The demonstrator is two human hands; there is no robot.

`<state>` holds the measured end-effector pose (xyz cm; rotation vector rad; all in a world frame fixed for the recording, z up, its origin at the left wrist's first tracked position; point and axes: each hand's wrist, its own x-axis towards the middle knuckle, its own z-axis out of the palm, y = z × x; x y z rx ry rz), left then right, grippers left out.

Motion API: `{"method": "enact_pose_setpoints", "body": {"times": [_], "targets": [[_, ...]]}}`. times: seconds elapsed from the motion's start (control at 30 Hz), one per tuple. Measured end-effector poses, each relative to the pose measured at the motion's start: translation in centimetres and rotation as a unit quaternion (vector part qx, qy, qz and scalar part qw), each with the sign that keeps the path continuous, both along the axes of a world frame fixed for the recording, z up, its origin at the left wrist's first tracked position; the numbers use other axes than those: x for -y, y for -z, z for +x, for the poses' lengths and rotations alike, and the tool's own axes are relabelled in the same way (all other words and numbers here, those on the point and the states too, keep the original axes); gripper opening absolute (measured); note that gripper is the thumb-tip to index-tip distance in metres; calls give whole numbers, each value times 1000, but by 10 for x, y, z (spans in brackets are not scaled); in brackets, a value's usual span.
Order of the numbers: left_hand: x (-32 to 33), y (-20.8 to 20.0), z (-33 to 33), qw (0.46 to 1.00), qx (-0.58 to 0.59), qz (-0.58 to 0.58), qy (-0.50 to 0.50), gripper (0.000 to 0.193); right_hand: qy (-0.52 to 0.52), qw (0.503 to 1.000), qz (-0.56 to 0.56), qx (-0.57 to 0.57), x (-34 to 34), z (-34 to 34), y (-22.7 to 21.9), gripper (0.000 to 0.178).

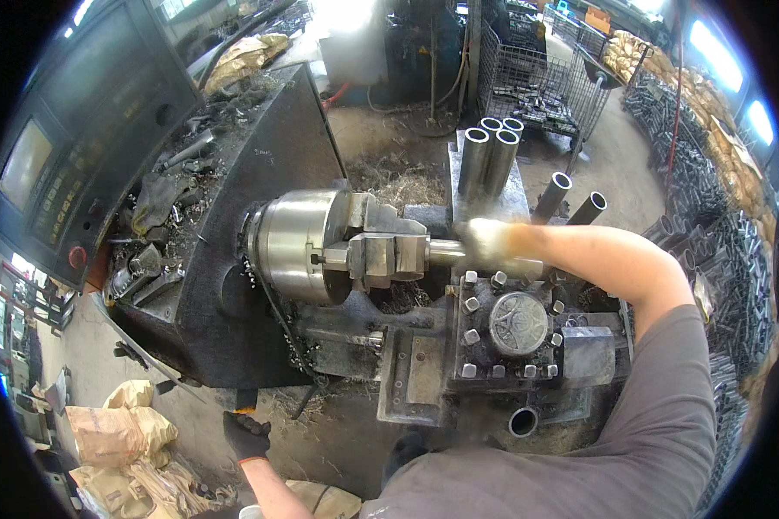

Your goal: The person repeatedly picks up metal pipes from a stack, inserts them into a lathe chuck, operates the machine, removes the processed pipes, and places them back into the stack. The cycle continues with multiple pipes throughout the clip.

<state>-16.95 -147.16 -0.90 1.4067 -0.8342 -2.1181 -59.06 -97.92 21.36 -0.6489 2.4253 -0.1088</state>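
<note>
Lathe (264,186) stood before you, with steel chuck (296,246) and square tool post (485,346). Metal tube (444,252) jutted rightward from the chuck. Your right hand (493,242) blurred over it, grip impossible to tell; dark-gloved left hand (247,435) curled beside orange piece (245,411), hold unclear.

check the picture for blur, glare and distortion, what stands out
In the head view, the right hand is smeared by blur, while the metal chuck looks fairly crisp; in the head view, the right-side windows glare white; in the head view, fisheye distortion bends the outer scene within a black border.
</note>
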Motion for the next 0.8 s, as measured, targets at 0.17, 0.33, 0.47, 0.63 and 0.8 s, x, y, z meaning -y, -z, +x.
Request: {"method": "enact_pose_setpoints", "body": {"times": [0.17, 0.33, 0.47, 0.63, 0.8], "targets": [[16, 29, 6, 997, 22, -74, 6, 46, 22, 959, -243, 145, 45, -24, -5, 92], [11, 39, 0, 991, 17, -130, -15, 40, -366, 916, 146, -77, -59, -69, 79, 49], [-35, -47, -6, 771, 303, -559, -27, 42, -235, 939, 26, -251, -144, -37, 98, 36], [-36, -233, -95, 433, 82, -894, -76, 27, 170, 909, -351, -148, -177, 36, 46, 33], [36, -340, -243, 483, 375, -783, 115, 63, 293, 825, -279, -394, -184, 97, 12, 35]]}}
